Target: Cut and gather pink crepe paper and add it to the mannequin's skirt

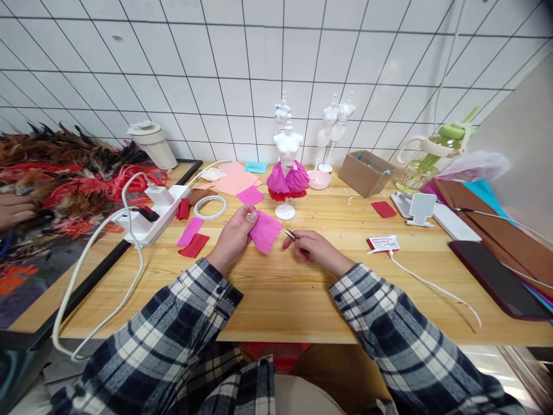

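Note:
Pinched between the thumb and fingers of my left hand [237,235] is a piece of pink crepe paper [265,231], its right edge uneven. My right hand [314,249] is closed around a pair of scissors [291,234]; the metal tips point at the paper's right edge, and the handles are mostly hidden by my fingers. Behind the paper stands a small white dress form [288,143] on a round base, wearing a ruffled magenta skirt [288,177] with a red lower fringe.
A power strip [162,216] with cables, a roll of white tape [210,207] and red and pink paper pieces lie left. Further dress forms [330,124] stand behind. Rightward are a cardboard box [367,173], a bottle [425,167] and a phone [501,279]. Another person's hand [16,210] shows far left.

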`<control>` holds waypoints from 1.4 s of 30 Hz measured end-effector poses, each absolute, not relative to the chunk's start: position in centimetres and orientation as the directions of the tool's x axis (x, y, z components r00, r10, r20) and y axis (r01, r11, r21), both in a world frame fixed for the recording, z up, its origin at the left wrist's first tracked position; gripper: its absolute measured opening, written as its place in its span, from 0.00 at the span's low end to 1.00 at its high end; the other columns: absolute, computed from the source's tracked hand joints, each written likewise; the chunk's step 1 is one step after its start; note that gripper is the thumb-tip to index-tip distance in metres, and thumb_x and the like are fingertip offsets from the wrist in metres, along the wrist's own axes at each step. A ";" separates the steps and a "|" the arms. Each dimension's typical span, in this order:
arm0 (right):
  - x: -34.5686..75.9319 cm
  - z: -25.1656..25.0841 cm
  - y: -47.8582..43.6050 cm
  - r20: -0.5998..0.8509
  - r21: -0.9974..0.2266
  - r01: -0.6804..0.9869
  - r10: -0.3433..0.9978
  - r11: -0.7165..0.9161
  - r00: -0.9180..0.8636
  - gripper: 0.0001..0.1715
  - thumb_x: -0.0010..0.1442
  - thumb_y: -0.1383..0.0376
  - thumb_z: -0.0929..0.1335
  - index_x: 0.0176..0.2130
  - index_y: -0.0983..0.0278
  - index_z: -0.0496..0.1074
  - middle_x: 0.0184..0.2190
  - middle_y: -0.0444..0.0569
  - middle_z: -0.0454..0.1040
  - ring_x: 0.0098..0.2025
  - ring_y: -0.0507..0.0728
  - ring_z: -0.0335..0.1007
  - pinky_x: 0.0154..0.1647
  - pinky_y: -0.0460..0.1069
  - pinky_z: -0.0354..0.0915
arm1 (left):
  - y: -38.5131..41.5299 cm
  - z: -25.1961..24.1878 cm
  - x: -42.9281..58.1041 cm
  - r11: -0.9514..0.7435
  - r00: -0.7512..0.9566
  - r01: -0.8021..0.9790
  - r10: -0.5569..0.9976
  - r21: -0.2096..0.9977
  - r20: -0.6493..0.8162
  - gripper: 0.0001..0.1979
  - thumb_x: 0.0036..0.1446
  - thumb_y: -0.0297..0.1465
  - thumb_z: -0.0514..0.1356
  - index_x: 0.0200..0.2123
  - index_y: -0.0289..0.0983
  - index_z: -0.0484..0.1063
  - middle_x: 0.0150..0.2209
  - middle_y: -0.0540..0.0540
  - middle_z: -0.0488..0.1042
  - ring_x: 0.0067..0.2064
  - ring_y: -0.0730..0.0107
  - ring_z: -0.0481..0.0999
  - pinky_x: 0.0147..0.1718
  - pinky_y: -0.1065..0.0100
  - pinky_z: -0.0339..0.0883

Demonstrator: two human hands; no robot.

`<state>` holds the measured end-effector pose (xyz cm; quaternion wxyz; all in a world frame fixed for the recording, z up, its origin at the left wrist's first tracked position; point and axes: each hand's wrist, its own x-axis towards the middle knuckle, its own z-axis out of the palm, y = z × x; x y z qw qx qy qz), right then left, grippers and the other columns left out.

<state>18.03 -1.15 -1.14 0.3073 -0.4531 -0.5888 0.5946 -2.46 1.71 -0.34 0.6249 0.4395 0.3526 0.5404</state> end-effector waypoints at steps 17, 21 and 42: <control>17.5 -1.6 -1.5 -0.012 -0.923 0.357 0.917 0.144 -0.400 0.41 0.65 0.41 0.49 0.29 0.64 0.74 0.16 0.40 0.59 0.22 0.50 0.57 0.28 0.46 0.55 | 1.8 -0.8 -2.6 0.044 0.196 -0.355 0.980 0.934 0.028 0.17 0.49 0.39 0.68 0.35 0.39 0.65 0.27 0.55 0.65 0.25 0.79 0.62 0.24 0.76 0.56; 17.5 -1.6 -1.4 -0.005 -0.907 0.385 0.912 0.169 -0.411 0.41 0.65 0.41 0.50 0.30 0.65 0.74 0.18 0.41 0.59 0.23 0.50 0.58 0.29 0.46 0.56 | 1.8 -0.8 -2.5 0.042 0.195 -0.361 0.980 0.932 0.031 0.18 0.49 0.38 0.69 0.35 0.38 0.65 0.27 0.56 0.64 0.25 0.79 0.62 0.23 0.77 0.56; 17.6 -1.6 -1.1 0.001 -0.878 0.442 0.923 0.185 -0.385 0.36 0.64 0.42 0.53 0.26 0.64 0.69 0.20 0.43 0.63 0.24 0.51 0.59 0.29 0.47 0.54 | 1.8 -0.8 -2.4 0.049 0.203 -0.391 0.979 0.919 0.034 0.16 0.49 0.36 0.69 0.35 0.38 0.66 0.26 0.55 0.65 0.25 0.79 0.62 0.23 0.77 0.57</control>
